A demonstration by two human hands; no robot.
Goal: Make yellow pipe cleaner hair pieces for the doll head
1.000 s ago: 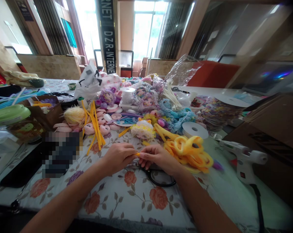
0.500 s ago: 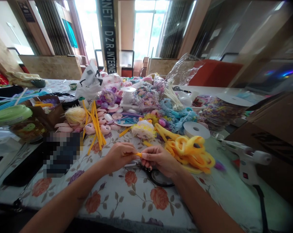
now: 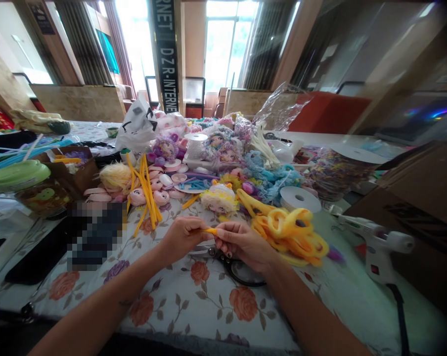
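My left hand (image 3: 181, 238) and my right hand (image 3: 241, 243) meet above the flowered tablecloth (image 3: 194, 296), both pinching one short orange pipe-cleaner piece (image 3: 210, 230) between their fingertips. Black-handled scissors (image 3: 234, 269) lie on the cloth right under my right hand. A tangle of yellow-orange fuzzy loops (image 3: 288, 228) sits just right of my right hand. A small doll head with yellow and white hair (image 3: 218, 198) lies just beyond my hands.
Long orange pipe cleaners (image 3: 145, 190) and pink doll faces (image 3: 155, 190) lie at left centre. A white ribbon spool (image 3: 299, 199), a white glue gun (image 3: 374, 242), a green-lidded jar (image 3: 21, 180) and cardboard boxes (image 3: 424, 198) surround the work spot. Dolls and bags crowd the back.
Both hands have lifted slightly and shifted a little to the right with the orange piece still pinched between them; the piece now sticks out a bit further.
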